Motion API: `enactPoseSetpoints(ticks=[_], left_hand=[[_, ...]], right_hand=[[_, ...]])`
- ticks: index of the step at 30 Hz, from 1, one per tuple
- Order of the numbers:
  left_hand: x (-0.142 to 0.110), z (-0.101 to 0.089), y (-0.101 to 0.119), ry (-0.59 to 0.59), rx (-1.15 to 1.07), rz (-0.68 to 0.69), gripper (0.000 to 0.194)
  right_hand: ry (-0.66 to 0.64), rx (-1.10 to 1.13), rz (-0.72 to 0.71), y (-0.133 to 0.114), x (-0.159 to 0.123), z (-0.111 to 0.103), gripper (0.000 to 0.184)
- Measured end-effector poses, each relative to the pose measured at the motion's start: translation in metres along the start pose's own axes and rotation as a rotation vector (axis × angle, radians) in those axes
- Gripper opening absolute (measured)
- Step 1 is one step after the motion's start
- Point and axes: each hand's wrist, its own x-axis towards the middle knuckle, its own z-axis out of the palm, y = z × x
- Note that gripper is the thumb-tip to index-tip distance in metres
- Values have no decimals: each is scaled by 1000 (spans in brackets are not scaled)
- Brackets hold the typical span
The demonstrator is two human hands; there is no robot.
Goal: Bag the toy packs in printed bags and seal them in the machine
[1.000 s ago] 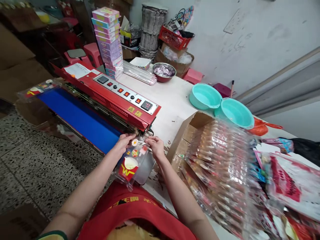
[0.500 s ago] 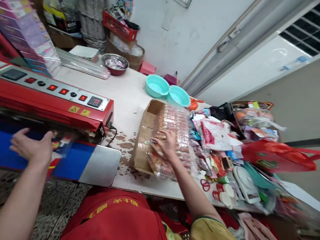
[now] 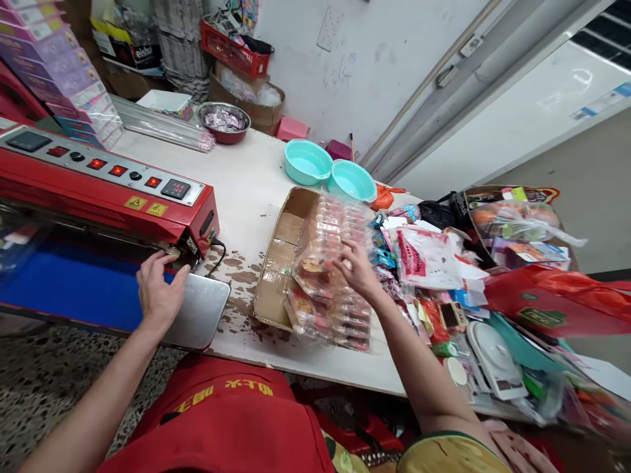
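My left hand (image 3: 162, 289) is over the right end of the blue conveyor belt (image 3: 93, 279), beside the bare metal plate of the red sealing machine (image 3: 162, 213). Its thumb stands apart from the fingers and nothing is in it. My right hand (image 3: 359, 268) is at the rows of clear plastic packets (image 3: 328, 230), fingers bent and apart, fingertips against or just above the plastic. These packets, with reddish-orange contents, lie partly in an open cardboard box (image 3: 273, 282). At the far left, a blurred clear packet (image 3: 20, 243) rides on the belt.
Two turquoise basins (image 3: 308, 161) stand behind the box, and a metal bowl of small sachets (image 3: 224, 121) is farther back. Bags, paper cups and a white scale (image 3: 495, 358) crowd the table's right side. A black cord (image 3: 219, 263) hangs by the machine.
My left hand has moved right along the belt, from beside a packet to near the metal plate. That packet now appears farther left. My right hand has shifted right and up over the packets.
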Motion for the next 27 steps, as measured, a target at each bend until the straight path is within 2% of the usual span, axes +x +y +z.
enactPoseSetpoints(ticks=[3,5,7,8,11,14,16,19,21,22,24,26,27], left_hand=[[-1,2,27,-79,-145,6,34],[2,2,54,-177,-287,-16,37],[8,1,83,-313,-461,-46,44],[13,1,97,-386,-567,-69,50],[31,0,123,-586,-920,-221,62],[45,3,116,-681,-1099,-504,52],[48,7,97,-629,-1109,-677,45],[46,10,63,-440,-1062,-807,41],[43,7,45,-373,-1004,-742,41],[42,4,39,-387,-955,-646,41],[43,-6,32,-507,-776,-352,42],[46,-21,31,-663,-524,-59,40],[49,-29,32,-726,-408,44,37]], right_hand=[[168,401,47,-34,24,-33,17],[244,521,76,-64,38,-52,16],[252,588,62,-95,48,-58,16],[216,629,52,-109,52,-54,16],[2,800,75,-142,58,-19,18],[-156,969,182,-163,59,37,21],[-175,1029,264,-170,58,75,22],[-199,1068,351,-175,59,118,23],[-230,1087,390,-177,61,134,24],[-251,1093,399,-179,62,138,24],[-310,1099,367,-183,66,139,25],[-370,1094,271,-189,71,134,25],[-394,1081,210,-192,73,131,26]])
